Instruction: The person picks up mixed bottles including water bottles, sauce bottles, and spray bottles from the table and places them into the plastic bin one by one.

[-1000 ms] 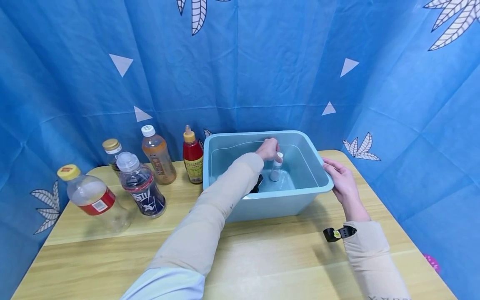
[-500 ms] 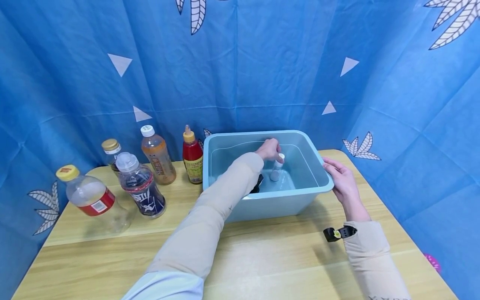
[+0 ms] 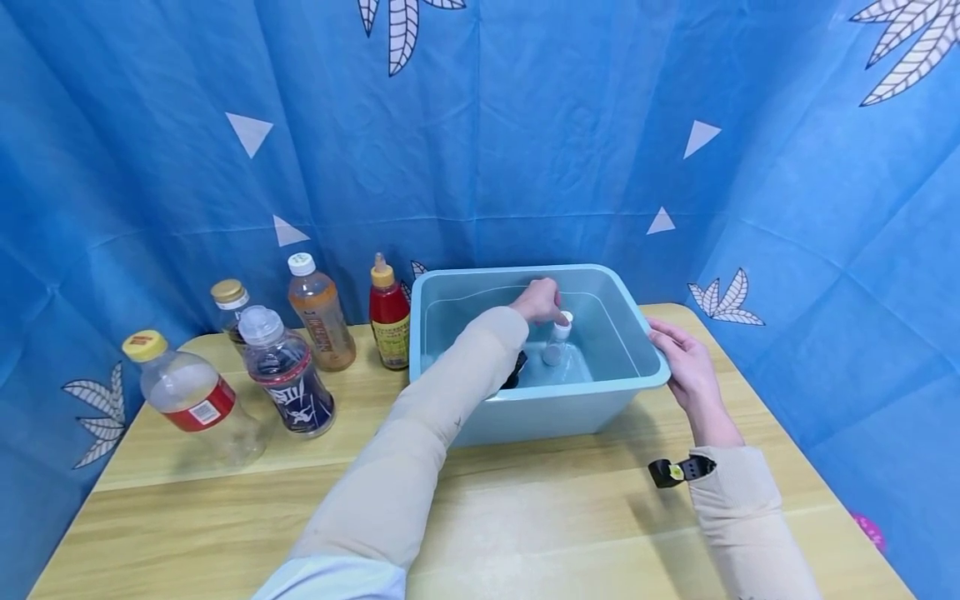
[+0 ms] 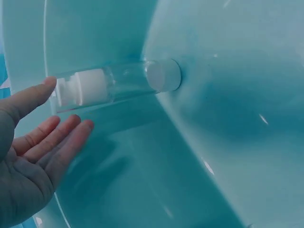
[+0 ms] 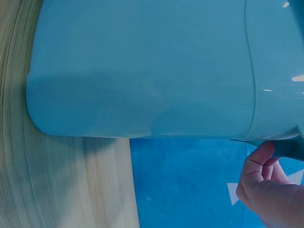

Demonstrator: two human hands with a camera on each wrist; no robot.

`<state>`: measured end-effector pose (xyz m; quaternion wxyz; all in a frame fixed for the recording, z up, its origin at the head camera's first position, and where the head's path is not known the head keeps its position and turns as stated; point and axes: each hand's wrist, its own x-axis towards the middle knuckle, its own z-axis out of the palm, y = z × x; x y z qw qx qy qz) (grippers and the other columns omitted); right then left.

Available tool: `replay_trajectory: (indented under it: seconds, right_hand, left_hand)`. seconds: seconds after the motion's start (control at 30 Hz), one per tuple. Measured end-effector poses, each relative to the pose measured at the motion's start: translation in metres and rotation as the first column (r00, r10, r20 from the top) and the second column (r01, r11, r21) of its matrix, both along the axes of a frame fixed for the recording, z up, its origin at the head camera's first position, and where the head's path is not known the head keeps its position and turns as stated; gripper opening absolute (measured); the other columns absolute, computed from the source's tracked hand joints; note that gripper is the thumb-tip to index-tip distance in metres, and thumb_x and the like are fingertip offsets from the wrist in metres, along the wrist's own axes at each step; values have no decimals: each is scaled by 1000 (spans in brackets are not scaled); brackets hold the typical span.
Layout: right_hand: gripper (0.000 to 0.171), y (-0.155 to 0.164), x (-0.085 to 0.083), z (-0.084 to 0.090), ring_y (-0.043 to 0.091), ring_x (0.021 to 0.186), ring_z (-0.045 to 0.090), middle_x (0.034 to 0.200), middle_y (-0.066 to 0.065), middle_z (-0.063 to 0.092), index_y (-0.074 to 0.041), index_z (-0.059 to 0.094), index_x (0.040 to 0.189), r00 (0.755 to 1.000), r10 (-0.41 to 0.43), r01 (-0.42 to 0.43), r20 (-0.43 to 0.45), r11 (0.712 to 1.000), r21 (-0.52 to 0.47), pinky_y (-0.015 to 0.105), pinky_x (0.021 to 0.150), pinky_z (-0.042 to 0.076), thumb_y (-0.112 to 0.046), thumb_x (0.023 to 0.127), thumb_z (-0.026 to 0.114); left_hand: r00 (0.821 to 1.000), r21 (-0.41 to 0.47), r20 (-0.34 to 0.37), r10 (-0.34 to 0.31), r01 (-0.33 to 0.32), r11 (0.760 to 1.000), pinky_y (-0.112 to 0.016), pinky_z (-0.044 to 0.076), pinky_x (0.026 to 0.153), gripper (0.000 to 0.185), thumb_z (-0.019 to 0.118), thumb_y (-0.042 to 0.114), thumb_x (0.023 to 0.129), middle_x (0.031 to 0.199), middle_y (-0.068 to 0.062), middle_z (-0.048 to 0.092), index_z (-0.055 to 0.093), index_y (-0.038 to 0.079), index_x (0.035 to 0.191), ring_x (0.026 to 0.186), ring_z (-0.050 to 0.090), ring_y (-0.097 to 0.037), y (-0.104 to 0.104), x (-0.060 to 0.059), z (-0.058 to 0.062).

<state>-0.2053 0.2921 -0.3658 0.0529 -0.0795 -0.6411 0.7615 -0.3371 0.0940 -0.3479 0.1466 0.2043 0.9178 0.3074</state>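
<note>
While the right hand (image 3: 686, 367) curled its fingers on the bin (image 3: 652, 367) rim, the left hand (image 3: 536, 300) lay open, fingertip touching the upright bottle's (image 3: 557, 340) cap inside.

The left arm stretches forward in a beige sleeve, its hand (image 3: 537, 300) lowered with fingers (image 4: 57, 142) nearly straight and spread, palm open. The right hand (image 3: 686, 364) sits farther right, wrist bent, its fingers (image 5: 260, 164) curled in a grip.

Blue patterned backdrop (image 3: 525, 125), wooden table (image 3: 525, 533)
</note>
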Motion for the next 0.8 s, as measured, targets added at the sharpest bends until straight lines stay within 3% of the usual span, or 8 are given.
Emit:
replay_trajectory:
  seconds: [0.23, 0.43, 0.67, 0.8]
  right_hand:
    - [16, 2, 1, -3, 7, 74, 60, 87, -5, 63, -13, 63, 101, 1000, 4, -4, -15, 1000, -27, 19, 62, 50, -10, 86, 57]
    - [16, 2, 0, -3, 7, 74, 60, 87, -6, 64, -14, 63, 100, 1000, 10, -11, -23, 1000, -25, 19, 62, 50, -10, 87, 57]
    - [15, 2, 0, -3, 7, 76, 60, 88, -6, 63, -15, 63, 100, 1000, 3, -3, -13, 1000, 5, 19, 63, 50, -12, 88, 55]
    - [14, 2, -1, -3, 8, 75, 61, 87, -6, 64, -16, 64, 98, 1000, 6, -7, -17, 1000, -8, 20, 63, 50, -11, 88, 55]
  left_hand:
    - [999, 12, 0, 37, -37, 999, -27, 49, 57, 16, 70, 18, 77, 73, -4, 55, 60, 6, 78, 67, 55, -18, -3, 4, 6]
    - [995, 9, -43, 89, -89, 996, -22, 40, 46, 26, 69, 21, 78, 55, 0, 39, 51, 7, 64, 51, 49, -16, -4, 1, 15]
    - [991, 95, -44, 124, -119, 988, -21, 39, 47, 19, 66, 20, 80, 60, -2, 44, 58, 4, 74, 51, 47, -15, -9, 1, 30]
    - [985, 163, -61, 160, -148, 976, -22, 42, 52, 21, 65, 21, 81, 74, -4, 52, 61, 2, 89, 60, 50, -15, -14, 2, 41]
